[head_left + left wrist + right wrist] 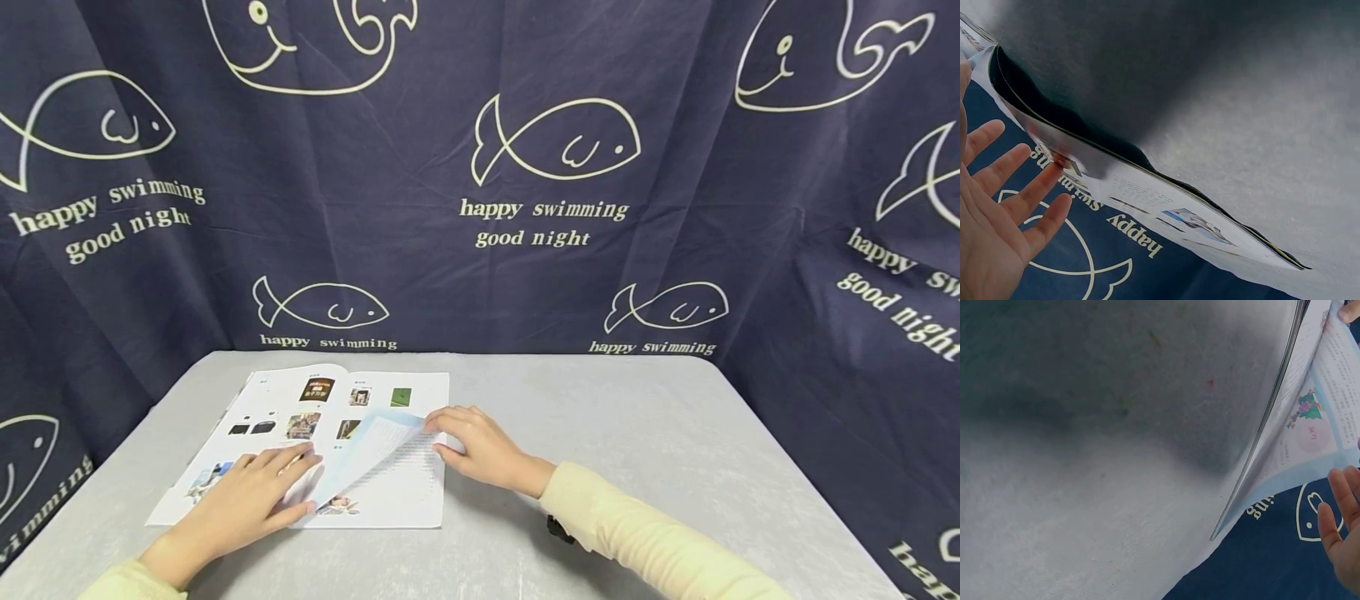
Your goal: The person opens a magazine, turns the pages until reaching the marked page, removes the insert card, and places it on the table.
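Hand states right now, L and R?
Left hand: open, over the book.
Right hand: at the raised page; can't tell whether it's pinching it.

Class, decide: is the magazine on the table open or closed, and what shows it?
Open: in the head view the magazine lies spread, with pages facing up and one leaf raised at the right hand.

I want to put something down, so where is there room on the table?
The biggest free patch of table is on the right, between the book, the right sleeve and the curtain. Crowded: the book, where the left hand rests and the right hand touches a lifted page.
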`<state>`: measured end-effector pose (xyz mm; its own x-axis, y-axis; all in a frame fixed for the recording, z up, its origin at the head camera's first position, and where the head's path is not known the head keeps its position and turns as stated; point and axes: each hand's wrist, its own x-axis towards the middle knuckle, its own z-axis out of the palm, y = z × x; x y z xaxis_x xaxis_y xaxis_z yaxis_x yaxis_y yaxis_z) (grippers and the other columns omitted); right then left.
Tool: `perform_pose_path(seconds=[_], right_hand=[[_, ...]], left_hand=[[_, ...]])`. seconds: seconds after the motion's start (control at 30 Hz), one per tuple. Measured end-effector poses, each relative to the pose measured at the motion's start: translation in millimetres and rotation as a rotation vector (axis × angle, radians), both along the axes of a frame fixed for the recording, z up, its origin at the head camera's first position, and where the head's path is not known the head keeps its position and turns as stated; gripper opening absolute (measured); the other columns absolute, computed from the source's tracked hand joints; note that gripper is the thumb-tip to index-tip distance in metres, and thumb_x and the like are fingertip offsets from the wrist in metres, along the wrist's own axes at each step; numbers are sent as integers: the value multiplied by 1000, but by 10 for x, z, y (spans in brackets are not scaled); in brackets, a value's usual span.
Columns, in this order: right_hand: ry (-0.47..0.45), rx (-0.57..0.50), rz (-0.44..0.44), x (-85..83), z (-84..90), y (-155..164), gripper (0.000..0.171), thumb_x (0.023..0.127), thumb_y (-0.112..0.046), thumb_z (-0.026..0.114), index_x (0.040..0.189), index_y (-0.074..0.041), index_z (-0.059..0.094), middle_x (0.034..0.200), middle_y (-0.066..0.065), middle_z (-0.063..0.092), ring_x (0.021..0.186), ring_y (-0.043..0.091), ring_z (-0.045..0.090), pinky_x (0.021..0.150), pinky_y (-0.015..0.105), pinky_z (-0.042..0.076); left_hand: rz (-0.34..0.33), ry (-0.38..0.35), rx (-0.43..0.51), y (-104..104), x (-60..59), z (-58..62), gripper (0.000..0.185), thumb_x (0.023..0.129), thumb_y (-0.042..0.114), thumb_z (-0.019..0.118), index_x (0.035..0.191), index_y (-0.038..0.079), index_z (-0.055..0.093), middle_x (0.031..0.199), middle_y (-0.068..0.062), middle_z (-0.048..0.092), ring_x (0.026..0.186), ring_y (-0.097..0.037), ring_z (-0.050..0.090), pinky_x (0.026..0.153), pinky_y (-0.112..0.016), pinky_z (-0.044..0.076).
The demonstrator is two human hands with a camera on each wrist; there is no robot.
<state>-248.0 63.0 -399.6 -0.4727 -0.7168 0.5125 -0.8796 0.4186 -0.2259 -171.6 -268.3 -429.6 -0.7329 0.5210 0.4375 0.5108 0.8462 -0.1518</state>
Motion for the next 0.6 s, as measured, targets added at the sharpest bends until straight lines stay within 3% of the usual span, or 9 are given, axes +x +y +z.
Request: perform_pose_path(seconds=[0.33,0.6], right_hand=[[-90,161,7,25,-52,6,25,85,-18,61,109,-13,61,114,-3,63,109,13,55,92,32,41],[-106,272,50,49,-100,19,25,84,-19,63,109,-15,60,112,-5,62,104,10,55,86,26,40]], left_hand=[[-23,41,5,-4,-13,18,63,75,49,64,124,10,55,122,-6,58,105,-26,55,78,-44,42],[-37,82,31,-9,-35,28,75,73,50,63,133,7,45,132,-14,48,113,-32,48,84,-47,38]])
